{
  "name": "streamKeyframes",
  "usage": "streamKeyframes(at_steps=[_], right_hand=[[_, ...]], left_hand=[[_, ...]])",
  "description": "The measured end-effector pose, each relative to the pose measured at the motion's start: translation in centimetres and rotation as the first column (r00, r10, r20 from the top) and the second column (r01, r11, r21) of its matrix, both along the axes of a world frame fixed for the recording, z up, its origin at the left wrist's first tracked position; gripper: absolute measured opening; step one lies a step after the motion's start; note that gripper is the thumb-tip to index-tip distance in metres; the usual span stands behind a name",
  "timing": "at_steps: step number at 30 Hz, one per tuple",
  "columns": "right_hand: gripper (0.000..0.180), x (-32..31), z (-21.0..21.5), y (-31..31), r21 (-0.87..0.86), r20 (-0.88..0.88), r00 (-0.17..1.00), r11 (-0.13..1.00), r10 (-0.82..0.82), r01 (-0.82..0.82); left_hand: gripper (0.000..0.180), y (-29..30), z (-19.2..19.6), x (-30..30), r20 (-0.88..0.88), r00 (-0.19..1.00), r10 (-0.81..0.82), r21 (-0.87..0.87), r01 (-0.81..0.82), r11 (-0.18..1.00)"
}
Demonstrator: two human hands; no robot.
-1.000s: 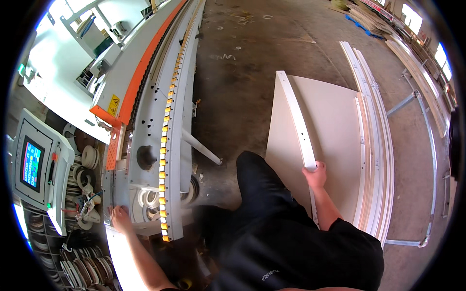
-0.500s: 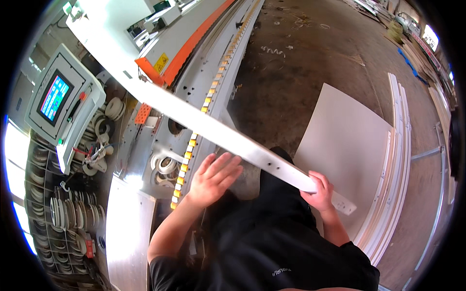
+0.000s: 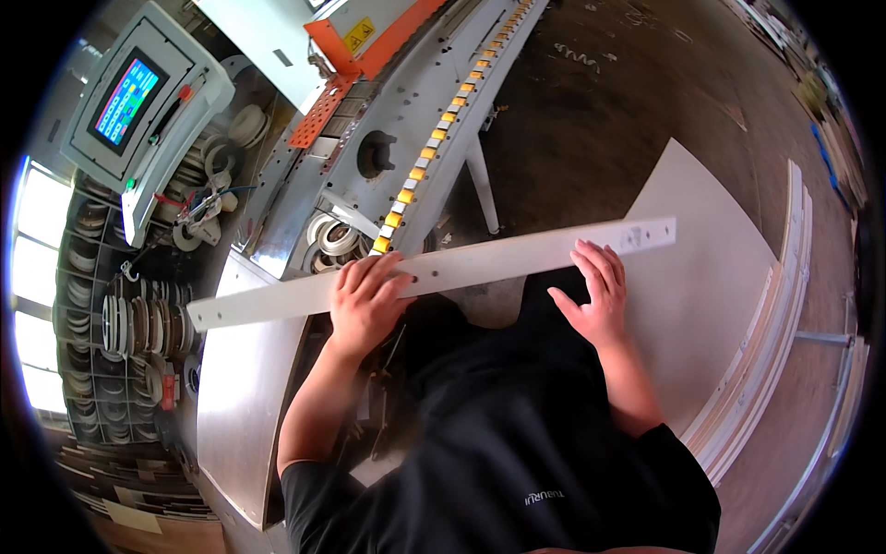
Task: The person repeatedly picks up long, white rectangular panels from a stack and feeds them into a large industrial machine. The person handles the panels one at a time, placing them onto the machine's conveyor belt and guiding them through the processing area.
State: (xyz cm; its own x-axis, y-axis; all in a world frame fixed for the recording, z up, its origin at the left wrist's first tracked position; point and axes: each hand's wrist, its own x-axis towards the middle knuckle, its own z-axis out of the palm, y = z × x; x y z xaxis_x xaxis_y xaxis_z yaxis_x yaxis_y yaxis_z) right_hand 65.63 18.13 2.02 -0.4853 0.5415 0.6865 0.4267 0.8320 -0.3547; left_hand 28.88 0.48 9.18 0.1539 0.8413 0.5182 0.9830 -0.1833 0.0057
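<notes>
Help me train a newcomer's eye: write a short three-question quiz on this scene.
1. True or false: the long, narrow white board shows its right end higher in the picture than its left.
2. Which is nearer the grey control panel with the lit screen: the bare left hand or the bare right hand?
3. What lines the edge of the grey metal machine? A) green hose; B) small yellow blocks; C) glass cover.

Key: 1 true; 2 left; 3 B.

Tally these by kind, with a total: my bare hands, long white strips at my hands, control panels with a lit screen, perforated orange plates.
Bare hands: 2 (left hand, right hand)
Long white strip: 1
Control panel: 1
Perforated orange plate: 1
Total: 5
</notes>
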Motion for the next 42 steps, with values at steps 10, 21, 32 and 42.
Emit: streamKeyframes(at_steps=[10, 21, 32, 42], right_hand=[[0.041, -1.4, -3.8, -1.7, -0.172, 0.033, 0.988, 0.975, 0.152, -0.144], [0.037, -1.4, -7.8, -1.6, -0.331, 0.084, 0.974, 0.928, 0.211, -0.172], [0.035, -1.9, -9.1, -1.6, -0.349, 0.125, 0.961, 0.918, 0.246, -0.189], [0.028, -1.1, -9.3, -1.6, -0.382, 0.093, 0.983, 0.917, 0.161, -0.114]], left_hand=[[0.055, -12.0, -0.5, -10.9, 0.28, 0.814, 0.509, -0.088, -0.506, 0.858], [0.058, -22.4, -5.6, -22.0, 0.198, 0.663, 0.722, -0.191, -0.697, 0.691], [0.046, -7.4, -4.2, -15.2, 0.3, 0.887, 0.352, -0.248, -0.284, 0.926], [0.035, -4.9, -3.8, -17.9, 0.177, 0.783, 0.596, 0.031, -0.609, 0.792]])
